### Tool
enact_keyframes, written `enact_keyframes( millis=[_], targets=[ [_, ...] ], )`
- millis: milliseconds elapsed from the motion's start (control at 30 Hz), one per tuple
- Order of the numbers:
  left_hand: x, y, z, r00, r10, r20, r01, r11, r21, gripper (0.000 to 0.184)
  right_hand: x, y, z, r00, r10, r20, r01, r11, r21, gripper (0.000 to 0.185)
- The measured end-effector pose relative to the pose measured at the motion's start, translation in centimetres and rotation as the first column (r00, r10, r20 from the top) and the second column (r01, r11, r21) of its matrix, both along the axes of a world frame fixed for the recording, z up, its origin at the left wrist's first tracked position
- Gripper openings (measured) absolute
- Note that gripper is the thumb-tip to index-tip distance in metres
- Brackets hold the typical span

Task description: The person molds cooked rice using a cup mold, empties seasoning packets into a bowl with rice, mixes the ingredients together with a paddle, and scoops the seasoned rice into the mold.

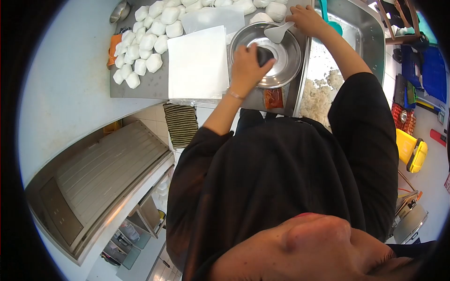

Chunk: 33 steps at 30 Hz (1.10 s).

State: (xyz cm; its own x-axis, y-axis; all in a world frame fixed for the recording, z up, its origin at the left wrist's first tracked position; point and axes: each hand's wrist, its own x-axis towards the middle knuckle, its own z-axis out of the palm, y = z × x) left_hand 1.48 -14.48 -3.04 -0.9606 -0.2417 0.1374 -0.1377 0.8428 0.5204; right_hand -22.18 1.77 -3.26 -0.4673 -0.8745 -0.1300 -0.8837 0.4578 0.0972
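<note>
My left hand [249, 66] is over the left part of a round metal bowl [291, 70], its fingers wrapped round a small black bowl [265, 56]. At the bowl's upper right, a white scoop [279, 33] lies across the rim. My right hand [305, 20] is at the upper right beside the scoop's handle; its fingers are bent, and whether they grip the handle is unclear. White paper sheets [197, 63] lie left of the bowl. Below the bowl sits a small packet of red-brown contents [273, 98].
Several white wrapped bundles [147, 42] cover the counter's left and back. At the right, a metal sink or tray [370, 35] holds loose rice [316, 98] and a teal utensil [334, 27]. A small metal bowl [120, 12] stands at the far upper left.
</note>
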Motion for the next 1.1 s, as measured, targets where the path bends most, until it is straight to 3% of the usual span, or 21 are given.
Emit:
enact_keyframes(
  millis=[67, 167, 267, 400, 500, 600, 633, 733, 767, 867, 900, 1000, 1100],
  targets=[
    [-1.0, 0.7, -1.9, 0.988, -0.097, 0.124, 0.112, 0.986, -0.125, 0.07, -0.1, 0.2, -0.5, 1.0, 0.012, -0.027, -0.013, 0.999, -0.033, 0.031],
    [-1.2, 0.2, -4.4, 0.998, -0.024, -0.053, 0.019, 0.995, -0.099, 0.072, 0.1, 0.3, -0.2, 0.999, 0.017, -0.046, -0.018, 1.0, -0.016, 0.028],
    [-0.8, -0.7, -3.1, 0.982, -0.128, -0.14, 0.117, 0.99, -0.082, 0.074, -2.3, 0.7, -4.6, 0.995, 0.068, -0.077, -0.071, 0.996, -0.047, 0.04],
    [-1.1, -0.7, -2.2, 0.984, -0.084, -0.159, 0.073, 0.995, -0.072, 0.072, 0.3, -0.4, -0.1, 0.999, -0.005, 0.052, 0.008, 0.998, -0.06, 0.031],
    [-0.6, -0.3, -2.7, 0.987, -0.155, -0.031, 0.152, 0.986, -0.073, 0.07, 0.2, -0.9, 0.0, 0.995, -0.015, 0.102, 0.024, 0.996, -0.086, 0.032],
    [-1.1, -0.8, -3.0, 0.991, -0.089, -0.095, 0.088, 0.996, -0.018, 0.07, 0.4, -0.8, 0.2, 0.993, -0.025, 0.113, 0.03, 0.999, -0.044, 0.035],
    [-1.1, -0.8, -2.6, 0.985, -0.172, -0.031, 0.172, 0.985, -0.015, 0.069, 0.0, -0.7, -0.3, 0.992, -0.018, 0.124, 0.023, 0.999, -0.036, 0.035],
    [-1.9, -0.3, -2.7, 0.946, -0.008, -0.324, -0.002, 1.0, -0.031, 0.067, -0.4, -0.7, -0.2, 0.991, -0.006, 0.131, 0.008, 1.0, -0.016, 0.033],
    [-1.8, -0.4, -2.6, 0.982, -0.066, -0.177, 0.073, 0.997, 0.032, 0.067, -0.2, -0.5, 0.0, 0.991, -0.01, 0.136, 0.011, 1.0, -0.007, 0.033],
    [-2.1, 0.4, -1.7, 0.981, -0.056, -0.184, 0.05, 0.998, -0.037, 0.065, -0.7, -0.5, -0.8, 0.988, -0.043, 0.146, 0.041, 0.999, 0.019, 0.031],
    [-2.6, 0.3, -0.8, 0.951, 0.01, -0.308, -0.023, 0.999, -0.038, 0.062, -0.8, -0.3, -0.9, 0.99, -0.038, 0.135, 0.043, 0.999, -0.033, 0.03],
    [-2.8, -1.4, 0.9, 0.931, 0.133, -0.339, -0.06, 0.974, 0.217, 0.065, 0.0, 0.3, -0.6, 0.989, -0.022, 0.148, 0.047, 0.985, -0.168, 0.029],
    [-0.4, -3.7, -1.2, 0.905, 0.361, -0.226, -0.203, 0.832, 0.516, 0.061, 1.2, 0.2, 1.3, 0.962, -0.026, 0.272, 0.086, 0.973, -0.212, 0.028]
  ],
)
